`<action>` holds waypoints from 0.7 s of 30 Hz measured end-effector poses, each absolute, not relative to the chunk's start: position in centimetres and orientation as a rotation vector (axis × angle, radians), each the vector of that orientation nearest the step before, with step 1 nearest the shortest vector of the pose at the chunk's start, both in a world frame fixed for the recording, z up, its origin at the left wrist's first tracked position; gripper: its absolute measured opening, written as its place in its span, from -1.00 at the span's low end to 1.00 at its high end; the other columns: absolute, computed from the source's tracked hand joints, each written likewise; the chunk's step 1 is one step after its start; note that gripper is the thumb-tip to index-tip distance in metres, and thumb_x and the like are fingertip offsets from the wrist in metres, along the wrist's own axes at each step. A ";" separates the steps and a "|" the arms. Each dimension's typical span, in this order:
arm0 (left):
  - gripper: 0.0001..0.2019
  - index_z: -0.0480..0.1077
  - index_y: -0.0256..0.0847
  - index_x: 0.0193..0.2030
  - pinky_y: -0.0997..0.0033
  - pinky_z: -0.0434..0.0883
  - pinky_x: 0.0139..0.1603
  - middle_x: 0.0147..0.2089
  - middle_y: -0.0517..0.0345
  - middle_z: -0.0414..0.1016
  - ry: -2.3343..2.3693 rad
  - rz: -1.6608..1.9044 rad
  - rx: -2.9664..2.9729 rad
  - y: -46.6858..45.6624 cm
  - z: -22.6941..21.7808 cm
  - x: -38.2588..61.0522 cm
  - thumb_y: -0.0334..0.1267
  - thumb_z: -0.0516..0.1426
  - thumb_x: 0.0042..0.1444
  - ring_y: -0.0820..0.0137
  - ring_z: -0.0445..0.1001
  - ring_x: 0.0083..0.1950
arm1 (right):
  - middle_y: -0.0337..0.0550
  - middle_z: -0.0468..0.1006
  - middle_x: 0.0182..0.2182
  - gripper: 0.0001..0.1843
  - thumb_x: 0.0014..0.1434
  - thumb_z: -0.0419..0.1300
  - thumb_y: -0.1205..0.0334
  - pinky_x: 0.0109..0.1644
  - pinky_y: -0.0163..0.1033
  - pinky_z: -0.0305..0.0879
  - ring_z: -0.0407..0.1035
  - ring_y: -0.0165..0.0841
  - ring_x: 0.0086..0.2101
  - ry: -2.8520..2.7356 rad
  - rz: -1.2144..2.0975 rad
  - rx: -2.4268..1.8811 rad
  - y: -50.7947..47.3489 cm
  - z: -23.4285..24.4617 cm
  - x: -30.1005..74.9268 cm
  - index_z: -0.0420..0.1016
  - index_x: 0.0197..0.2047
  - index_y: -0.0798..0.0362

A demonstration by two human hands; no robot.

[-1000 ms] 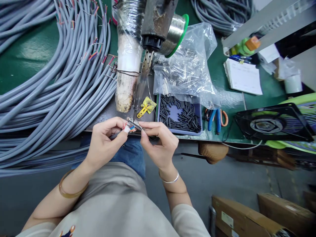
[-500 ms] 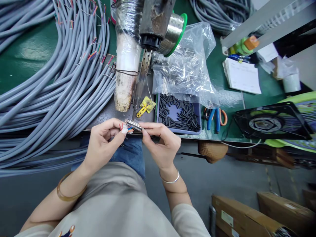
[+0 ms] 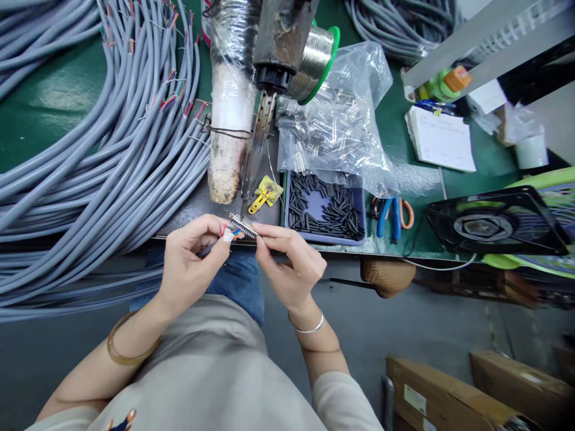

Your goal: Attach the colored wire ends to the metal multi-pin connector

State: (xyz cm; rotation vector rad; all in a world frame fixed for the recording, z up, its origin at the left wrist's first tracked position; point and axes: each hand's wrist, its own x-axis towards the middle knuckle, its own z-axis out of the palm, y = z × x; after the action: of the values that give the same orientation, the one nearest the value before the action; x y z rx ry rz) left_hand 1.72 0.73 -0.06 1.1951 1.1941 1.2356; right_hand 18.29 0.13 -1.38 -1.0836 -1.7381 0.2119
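Observation:
My left hand (image 3: 191, 257) pinches the stripped end of a grey cable, whose red, blue and orange wires (image 3: 229, 231) fan out at my fingertips. My right hand (image 3: 290, 263) grips a small metal multi-pin connector (image 3: 243, 225) between thumb and forefinger, held against those wire ends. Both hands hover at the bench's front edge, right under the tip of a fixed soldering iron (image 3: 257, 146). A yellow clip (image 3: 265, 194) lies just behind the connector.
Grey cable bundles (image 3: 103, 155) fill the left of the green bench (image 3: 54, 96). A blue tray of black sleeves (image 3: 326, 208), a plastic bag of parts (image 3: 339, 120), a solder spool (image 3: 317, 60), blue pliers (image 3: 390, 215), a notepad (image 3: 440, 140) and a fan (image 3: 494, 224) lie right. Cardboard boxes (image 3: 444, 395) stand below.
Both hands stay together at the bench edge with only small shifts; the connector tilts slightly against the wire ends.

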 end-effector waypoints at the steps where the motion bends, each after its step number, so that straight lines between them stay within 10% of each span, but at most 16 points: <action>1: -0.89 0.46 -0.22 -0.39 0.57 0.43 -0.37 -0.28 0.12 0.58 1.196 1.243 1.202 0.7 -0.1 1.7 -0.38 0.24 0.17 0.50 0.48 -0.37 | -0.17 0.77 -0.20 -0.76 0.20 0.32 0.54 -0.17 -0.34 0.62 0.68 -0.38 -0.23 -1.739 0.209 -1.082 0.1 -1.4 18.3 0.47 -0.27 -0.01; 21: -0.86 0.44 -0.24 -0.45 0.57 0.32 -0.47 -0.29 0.12 0.62 1.287 1.181 1.299 1.5 0.5 1.9 -0.36 0.23 0.13 0.55 0.38 -0.46 | -0.13 0.75 -0.15 -0.79 0.22 0.31 0.49 -0.18 -0.28 0.62 0.65 -0.37 -0.24 -1.800 0.173 -1.108 0.7 -0.9 18.3 0.48 -0.28 -0.03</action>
State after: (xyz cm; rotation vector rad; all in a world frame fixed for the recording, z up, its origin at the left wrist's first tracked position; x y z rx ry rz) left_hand 1.89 1.49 0.54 1.2993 1.2867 1.1809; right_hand 18.31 0.65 -0.91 -1.1082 -1.8005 0.1734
